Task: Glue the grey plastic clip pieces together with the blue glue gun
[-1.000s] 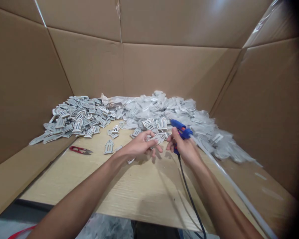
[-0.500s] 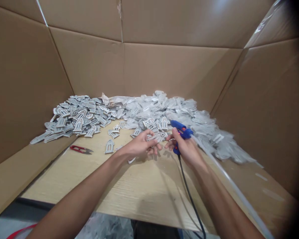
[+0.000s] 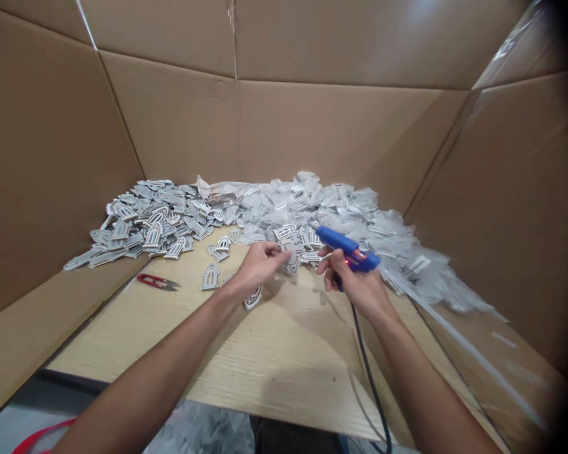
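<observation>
Between the thumb and fingers of my left hand (image 3: 260, 265) is a small grey arch-shaped piece (image 3: 291, 257), held above the table and partly blurred. My right hand (image 3: 360, 287) is wrapped round a blue glue gun (image 3: 341, 241), its nozzle pointing up and left toward the pile; a small red light glows near the thumb. A black cord (image 3: 366, 353) runs down from the gun's handle. Under my left wrist lies a white-and-brown arched piece (image 3: 253, 297). Just behind my hands are several loose arched window pieces (image 3: 284, 232).
A heap of grey arched pieces (image 3: 154, 217) sits at the back left, and pieces in clear plastic (image 3: 341, 208) stretch along the back and right. Red thread snips (image 3: 157, 282) lie at left on the wooden table (image 3: 246, 366). Cardboard walls (image 3: 350, 126) enclose the sides and back.
The glue gun has tilted to lie more level, and my right hand has shifted slightly right. My left hand has drawn a little left with the grey piece, uncovering more of the arched piece beneath its wrist.
</observation>
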A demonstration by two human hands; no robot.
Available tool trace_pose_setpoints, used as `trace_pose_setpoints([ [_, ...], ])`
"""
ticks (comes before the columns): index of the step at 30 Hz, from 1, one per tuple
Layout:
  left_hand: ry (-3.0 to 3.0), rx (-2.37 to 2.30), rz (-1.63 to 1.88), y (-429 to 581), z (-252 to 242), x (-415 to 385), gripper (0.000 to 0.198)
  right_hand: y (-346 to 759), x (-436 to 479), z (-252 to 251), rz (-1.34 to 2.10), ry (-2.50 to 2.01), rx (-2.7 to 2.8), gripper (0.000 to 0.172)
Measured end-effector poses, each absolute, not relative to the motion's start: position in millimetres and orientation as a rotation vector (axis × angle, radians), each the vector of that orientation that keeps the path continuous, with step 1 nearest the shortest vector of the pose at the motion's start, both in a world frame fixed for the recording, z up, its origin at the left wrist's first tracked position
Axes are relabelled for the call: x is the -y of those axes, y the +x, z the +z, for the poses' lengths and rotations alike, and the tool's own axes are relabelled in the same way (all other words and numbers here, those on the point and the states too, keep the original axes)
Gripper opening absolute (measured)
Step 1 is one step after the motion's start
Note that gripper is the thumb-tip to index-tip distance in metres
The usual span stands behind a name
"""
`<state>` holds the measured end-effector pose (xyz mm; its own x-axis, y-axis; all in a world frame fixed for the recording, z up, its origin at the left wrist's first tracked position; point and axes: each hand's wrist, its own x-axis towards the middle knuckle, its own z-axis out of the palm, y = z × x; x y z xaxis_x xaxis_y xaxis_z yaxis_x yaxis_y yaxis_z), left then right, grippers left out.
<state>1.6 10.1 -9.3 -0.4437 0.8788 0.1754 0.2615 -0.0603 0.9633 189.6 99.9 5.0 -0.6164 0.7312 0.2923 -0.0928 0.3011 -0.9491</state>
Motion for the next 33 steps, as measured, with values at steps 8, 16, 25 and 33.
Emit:
trace_pose_setpoints([
  [8,1.206,-1.478,1.707,1.8,-12.6,-14.8,0.023,189.5,-91.8,4.8,1.241,-0.66,2.07,0.059],
  [16,1.318,-1.467,1.671,6.0,-9.2,-10.1,0.024,188.3,-91.6,5.2,1.196,-0.685,2.117,0.058],
  [25,1.327,-1.476,1.672,6.1,-9.9,-8.9,0.023,188.4,-93.0,3.2,1.188,-0.677,2.102,0.057],
  [33,1.321,-1.462,1.672,6.1,-10.9,-9.1,0.024,188.4,-93.7,2.1,1.182,-0.68,2.113,0.058],
])
